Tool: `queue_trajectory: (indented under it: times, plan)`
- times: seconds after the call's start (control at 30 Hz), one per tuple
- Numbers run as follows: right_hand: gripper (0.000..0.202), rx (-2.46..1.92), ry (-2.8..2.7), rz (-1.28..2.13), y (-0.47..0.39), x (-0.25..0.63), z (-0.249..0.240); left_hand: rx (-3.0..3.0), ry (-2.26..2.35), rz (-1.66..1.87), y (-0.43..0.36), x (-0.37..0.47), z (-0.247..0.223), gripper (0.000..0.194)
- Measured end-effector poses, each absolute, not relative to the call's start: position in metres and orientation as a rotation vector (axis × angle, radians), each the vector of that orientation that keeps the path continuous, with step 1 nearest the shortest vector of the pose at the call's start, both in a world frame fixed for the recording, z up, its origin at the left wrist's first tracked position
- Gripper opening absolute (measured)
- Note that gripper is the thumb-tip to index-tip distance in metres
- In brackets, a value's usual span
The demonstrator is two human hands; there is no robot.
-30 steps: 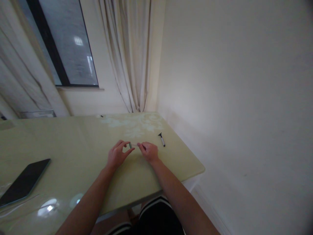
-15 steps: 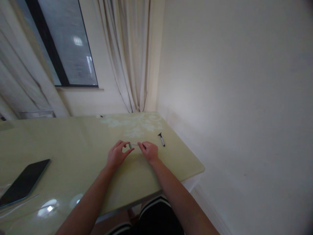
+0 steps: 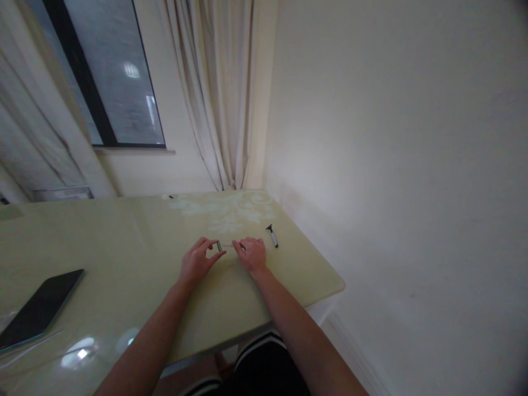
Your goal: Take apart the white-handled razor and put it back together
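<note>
My left hand (image 3: 200, 258) pinches a small dark piece (image 3: 219, 246) with a greenish edge between thumb and fingertips, holding it upright just above the table. It is too small to name for sure. My right hand (image 3: 251, 254) is closed on a thin pale stick (image 3: 228, 245), whose tip points left at the small piece. Whether the tip touches the piece I cannot tell. Just beyond my right hand lies a razor (image 3: 273, 236) with a light handle and a dark T-shaped head.
Both hands work over a pale green glossy table (image 3: 136, 242). A dark tablet (image 3: 41, 308) lies at the left, with a thin white cable (image 3: 31, 350) near it. A tiny black object (image 3: 171, 197) sits at the far edge. Close on the right is a wall (image 3: 391, 165).
The tip of the stick has shifted very slightly beside the small piece. Both hands keep their grips and nearly the same place.
</note>
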State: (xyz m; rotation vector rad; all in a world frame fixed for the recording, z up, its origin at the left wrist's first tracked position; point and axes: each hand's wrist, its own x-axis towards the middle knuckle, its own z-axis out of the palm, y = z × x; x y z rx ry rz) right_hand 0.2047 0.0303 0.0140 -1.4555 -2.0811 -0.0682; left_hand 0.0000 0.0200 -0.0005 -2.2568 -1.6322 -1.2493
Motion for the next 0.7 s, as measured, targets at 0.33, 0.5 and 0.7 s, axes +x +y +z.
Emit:
queue_trajectory:
  times: [0.33, 0.5, 0.7]
  plan:
    - [0.055, -1.404, -2.126, -0.043, 0.0302, 0.2050, 0.0140, -2.244, -1.625, -1.256, 0.0204, -0.0005, -0.0015, 0.039]
    - [0.054, -1.450, -2.072, -0.062, 0.0303, 0.2048, 0.0145, -2.258, -1.633, -1.229, 0.0202, 0.0000, -0.0016, 0.039]
    - [0.053, -1.407, -2.116, -0.080, 0.0295, 0.2044, 0.0146, -2.277, -1.651, -1.223, 0.0191, 0.0021, 0.0000, 0.036]
